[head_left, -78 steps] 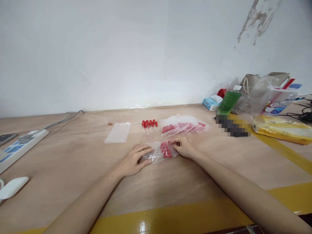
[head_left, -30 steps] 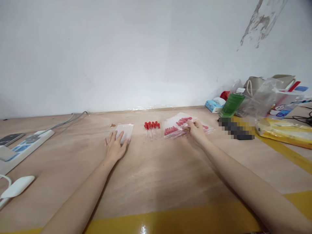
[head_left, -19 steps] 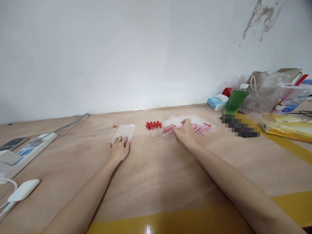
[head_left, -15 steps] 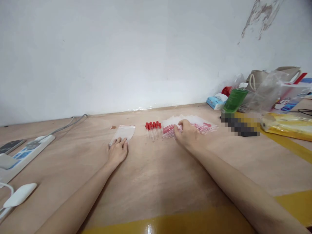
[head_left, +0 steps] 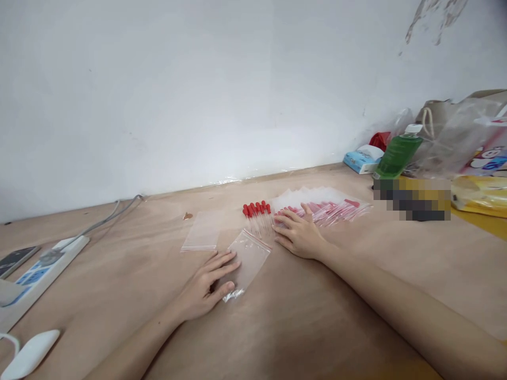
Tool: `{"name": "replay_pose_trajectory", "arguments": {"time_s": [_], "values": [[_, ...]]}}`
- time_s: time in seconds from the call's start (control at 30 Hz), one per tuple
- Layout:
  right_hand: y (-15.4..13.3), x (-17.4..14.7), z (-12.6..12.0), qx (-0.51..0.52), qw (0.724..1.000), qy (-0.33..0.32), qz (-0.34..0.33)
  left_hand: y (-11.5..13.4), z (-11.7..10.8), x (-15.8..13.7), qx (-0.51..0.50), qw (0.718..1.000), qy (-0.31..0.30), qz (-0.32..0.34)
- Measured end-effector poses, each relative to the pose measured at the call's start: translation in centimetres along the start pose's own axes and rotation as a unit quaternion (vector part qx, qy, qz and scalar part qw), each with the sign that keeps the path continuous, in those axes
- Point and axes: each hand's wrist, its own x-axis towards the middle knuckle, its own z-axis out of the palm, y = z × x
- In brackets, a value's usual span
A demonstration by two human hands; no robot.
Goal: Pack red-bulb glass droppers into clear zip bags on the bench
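Note:
A clear zip-lock bag lies flat and slanted on the table, its zip edge facing away from me. My left hand rests on its left side with fingers spread. Behind it lies another clear zip-lock bag. Several glass droppers with red rubber bulbs sit in a row at the middle. To their right, my right hand is palm down with fingers apart, over the near left edge of a fanned spread of bagged droppers. Its fingertips are close to the loose droppers' tips.
On the left are a power strip, a phone and a white plug-like object. A green bottle, a blue tissue pack and a yellow package stand at the right, beside plastic bags.
My left hand has come nearer and to the right, bringing one bag away from the other. My right hand has shifted slightly nearer me, its fingers now flatter. The view has turned a little.

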Motion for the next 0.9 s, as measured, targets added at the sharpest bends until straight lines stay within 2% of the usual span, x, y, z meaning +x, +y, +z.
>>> {"name": "replay_pose_trajectory", "arguments": {"time_s": [0.2,0.33,0.53,0.6,0.7,0.77,0.9], "values": [[-0.1,0.3,-0.4,0.056,0.996,-0.067,-0.001,-0.4,-0.1,0.3,0.028,0.999,-0.017,0.022],[-0.3,0.6,-0.7,0.075,0.992,-0.099,-0.012,0.0,0.1,0.3,0.05,0.998,0.032,0.015],[-0.4,0.0,-0.4,0.117,0.991,-0.052,-0.027,0.1,0.8,0.3,0.037,0.999,0.03,0.017],[-0.8,0.0,-0.7,0.113,0.993,-0.021,0.022,0.0,0.8,0.3,0.036,0.999,0.028,0.019],[-1.4,1.2,-1.4,0.063,0.985,-0.005,0.158,0.1,0.7,0.5,0.032,0.999,0.031,0.022],[-1.8,2.6,-1.9,0.034,0.973,-0.059,0.221,0.3,0.7,0.5,0.031,0.999,0.032,0.019],[-2.0,5.9,-1.7,0.015,0.932,-0.227,0.283,0.4,0.7,0.5,0.034,0.999,0.034,0.02]]}}
